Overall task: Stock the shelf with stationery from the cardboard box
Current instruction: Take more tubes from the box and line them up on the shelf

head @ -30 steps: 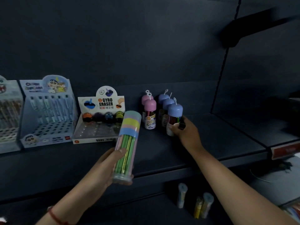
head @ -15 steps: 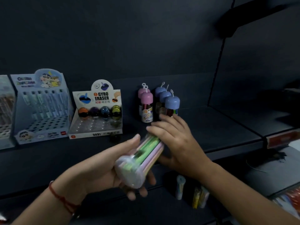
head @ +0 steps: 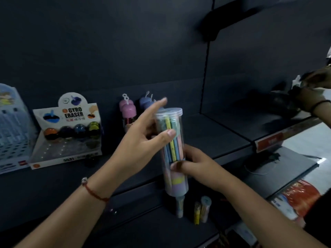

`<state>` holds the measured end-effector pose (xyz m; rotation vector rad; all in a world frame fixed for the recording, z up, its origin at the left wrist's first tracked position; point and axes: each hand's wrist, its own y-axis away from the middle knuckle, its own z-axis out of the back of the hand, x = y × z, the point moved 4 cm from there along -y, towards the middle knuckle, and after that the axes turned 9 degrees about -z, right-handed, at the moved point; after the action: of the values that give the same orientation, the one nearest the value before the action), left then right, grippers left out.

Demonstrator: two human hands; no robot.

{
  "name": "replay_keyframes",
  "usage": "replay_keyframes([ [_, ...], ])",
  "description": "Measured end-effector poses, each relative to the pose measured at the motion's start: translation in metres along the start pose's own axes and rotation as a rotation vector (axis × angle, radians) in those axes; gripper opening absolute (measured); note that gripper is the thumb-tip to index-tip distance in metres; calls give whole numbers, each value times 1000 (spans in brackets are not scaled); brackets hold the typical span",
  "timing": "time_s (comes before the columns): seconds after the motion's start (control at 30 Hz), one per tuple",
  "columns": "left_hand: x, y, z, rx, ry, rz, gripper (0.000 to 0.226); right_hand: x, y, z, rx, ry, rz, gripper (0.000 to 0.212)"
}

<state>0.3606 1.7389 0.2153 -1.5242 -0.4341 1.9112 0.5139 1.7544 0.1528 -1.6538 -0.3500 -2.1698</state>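
Clear plastic makes up the tall round tube of coloured pencils (head: 172, 151), and it is held up in the air in front of the dark shelf (head: 215, 133), standing almost straight with its flat see-through end on top and its pastel striped end at the bottom. The right hand (head: 195, 165) is wrapped around the lower half of the tube, with the thumb across the front, so it has a firm hold. The left hand (head: 141, 140) is by the upper half. Its thumb tip presses on the front of the tube and its pointer finger sticks up behind the top, but the other fingers are spread loose, so it only touches and does not grab.

Behind the left hand stand small bottles with pink and blue round caps (head: 128, 111). Further left of the grip is a white cardboard display box marked GYRO ERASER (head: 69, 133). Below the tube, on the lower shelf, stand a few small thin tubes (head: 202, 210).
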Motion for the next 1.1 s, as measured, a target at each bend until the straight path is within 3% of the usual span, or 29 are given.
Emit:
replay_keyframes([
  [0.13, 7, -28, -7, -31, -100, -32, 44, -6, -3, 17, -92, -102, -2, 56],
  [0.27, 18, -59, -13, -110, -169, -10, 43, -12, -9, 32, -243, -3, 6, 66],
  [0.37, 24, -78, -22, -144, -265, 14, 49, -13, -18, 43, -288, 39, 19, 60],
  [0.63, 41, -104, -45, -133, -835, -26, 58, -18, -44, 60, -267, 123, 42, 46],
  [0.83, 49, -110, -34, -70, -1199, -222, 54, -40, -83, 93, -295, 251, 6, 54],
  [1.1, 101, -67, -17, -50, -1445, -68, 72, -55, -160, 110, -224, 199, 17, 66],
])
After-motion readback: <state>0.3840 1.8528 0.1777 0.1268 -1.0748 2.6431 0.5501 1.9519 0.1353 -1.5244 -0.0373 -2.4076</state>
